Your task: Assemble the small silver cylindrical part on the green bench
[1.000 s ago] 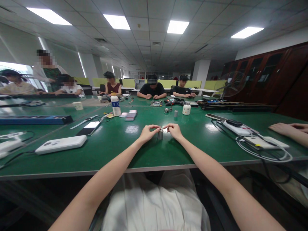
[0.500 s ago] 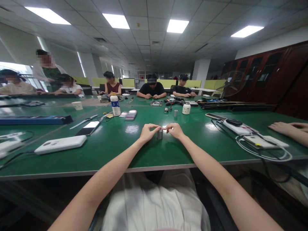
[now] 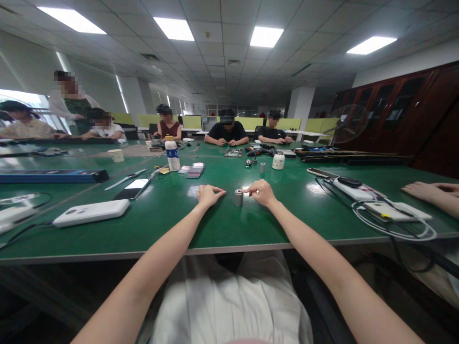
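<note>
A small silver metal cylinder [image 3: 238, 198] stands upright on the green table, with several small dark openings or parts on its top face. To its left, apart from it, is my left hand [image 3: 208, 196], thumb and fingertips brought together in a pinch; anything between them is too small to make out. On the other side, my right hand [image 3: 263, 193] has its index finger stretched out to the cylinder's upper rim, seemingly touching it. The other fingers of that hand are curled, and nothing shows in its grasp.
A similar small cylinder [image 3: 263, 167] and a white jar [image 3: 278, 161] stand farther back. Left are a bottle [image 3: 172, 155], a phone [image 3: 132, 189] and a white power bank [image 3: 92, 213]. Cables and a power strip [image 3: 353, 188] lie right, near another person's hand [image 3: 419, 189].
My left hand has drawn away leftward from the cylinder's top, leaving the top face visible. My right index finger stays at the rim, and the cylinder has not visibly moved.
</note>
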Tool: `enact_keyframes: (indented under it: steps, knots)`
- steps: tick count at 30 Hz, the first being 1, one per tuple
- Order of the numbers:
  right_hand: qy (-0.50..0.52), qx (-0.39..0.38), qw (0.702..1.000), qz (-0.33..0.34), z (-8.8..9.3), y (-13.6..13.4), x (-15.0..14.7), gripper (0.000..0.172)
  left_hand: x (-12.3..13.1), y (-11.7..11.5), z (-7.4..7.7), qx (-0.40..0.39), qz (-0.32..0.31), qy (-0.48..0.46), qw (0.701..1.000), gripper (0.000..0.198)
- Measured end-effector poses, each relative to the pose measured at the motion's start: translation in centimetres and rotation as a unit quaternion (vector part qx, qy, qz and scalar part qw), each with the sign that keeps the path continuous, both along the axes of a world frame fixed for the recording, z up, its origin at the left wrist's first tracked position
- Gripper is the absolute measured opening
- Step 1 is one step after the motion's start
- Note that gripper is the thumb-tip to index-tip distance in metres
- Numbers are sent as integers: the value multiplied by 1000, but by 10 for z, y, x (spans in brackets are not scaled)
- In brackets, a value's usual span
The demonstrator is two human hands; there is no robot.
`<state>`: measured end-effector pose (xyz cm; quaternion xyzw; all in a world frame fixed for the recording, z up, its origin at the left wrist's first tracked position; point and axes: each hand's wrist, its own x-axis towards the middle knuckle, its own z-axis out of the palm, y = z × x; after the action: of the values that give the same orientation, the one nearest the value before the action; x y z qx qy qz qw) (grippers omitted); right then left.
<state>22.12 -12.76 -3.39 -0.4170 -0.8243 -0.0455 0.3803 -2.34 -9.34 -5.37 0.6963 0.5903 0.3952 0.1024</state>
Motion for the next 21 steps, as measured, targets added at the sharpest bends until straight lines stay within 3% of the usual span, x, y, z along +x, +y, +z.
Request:
enact_keyframes:
  steps: [10,21]
  knots:
    - [-3,35,999,1,-1,0,-2,57,-2,4,-5,-2,25,28,999,23]
    - [-8,35,999,5,-5,3,-4,54,2,-6,2,12,23,11,1000,18]
